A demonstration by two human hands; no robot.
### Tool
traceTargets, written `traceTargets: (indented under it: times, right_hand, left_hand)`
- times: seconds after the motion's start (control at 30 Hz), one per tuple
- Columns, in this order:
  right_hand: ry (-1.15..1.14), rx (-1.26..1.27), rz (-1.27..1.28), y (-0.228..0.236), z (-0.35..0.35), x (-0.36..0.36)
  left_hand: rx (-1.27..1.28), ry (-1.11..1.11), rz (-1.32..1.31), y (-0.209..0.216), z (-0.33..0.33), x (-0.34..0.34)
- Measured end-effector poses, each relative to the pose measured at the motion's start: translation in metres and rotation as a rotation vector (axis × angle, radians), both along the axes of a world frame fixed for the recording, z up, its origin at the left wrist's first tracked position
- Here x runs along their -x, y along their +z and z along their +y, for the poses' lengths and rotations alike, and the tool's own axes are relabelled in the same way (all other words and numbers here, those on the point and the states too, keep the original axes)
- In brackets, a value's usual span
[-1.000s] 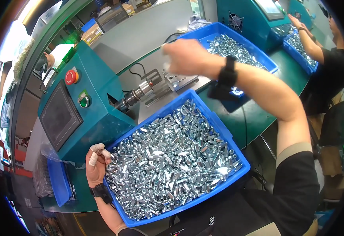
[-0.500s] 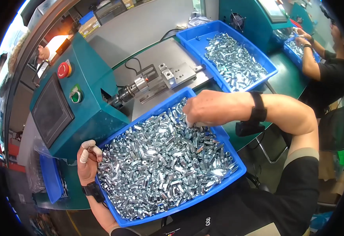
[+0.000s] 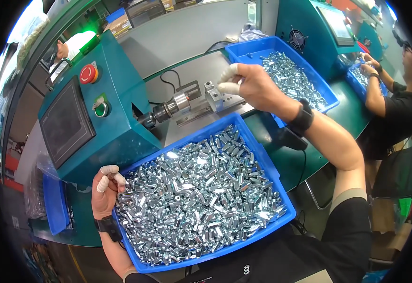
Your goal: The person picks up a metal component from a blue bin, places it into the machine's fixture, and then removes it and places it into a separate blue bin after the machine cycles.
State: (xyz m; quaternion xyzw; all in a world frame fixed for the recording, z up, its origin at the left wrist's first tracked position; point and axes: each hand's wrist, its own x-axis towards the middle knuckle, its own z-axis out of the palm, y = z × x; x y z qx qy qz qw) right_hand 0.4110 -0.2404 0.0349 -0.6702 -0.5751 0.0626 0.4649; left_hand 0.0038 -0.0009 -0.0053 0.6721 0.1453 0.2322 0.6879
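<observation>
My right hand, its thumb and forefinger wrapped in white finger covers, is raised beside the metal clamp block of the machine. The two fingers bend toward each other in a pinch; whatever is between their tips is too small to make out. At the left rim of a blue tray, my left hand rests with covered fingers loosely curled and thumb apart, nothing visible in them. Shiny hexagonal metal spacers fill this tray. The machine's drill chuck points toward the clamp block.
A green machine housing with a dark screen and red stop button stands left. Another blue tray of metal parts lies behind my right hand. A co-worker handles parts at far right. Blue tray lies at left.
My right hand has lifted out of the spacers and moved up to beside the clamp block. My left hand stays at the rim. The lamp on the machine turned from orange to green.
</observation>
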Motion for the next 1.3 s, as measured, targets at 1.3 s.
traceTargets:
  times: [1.3]
  right_hand:
    - [0.023, 0.033, -0.407, -0.004, 0.021, -0.012]
  left_hand:
    - [0.036, -0.037, 0.002, -0.001, 0.001, 0.001]
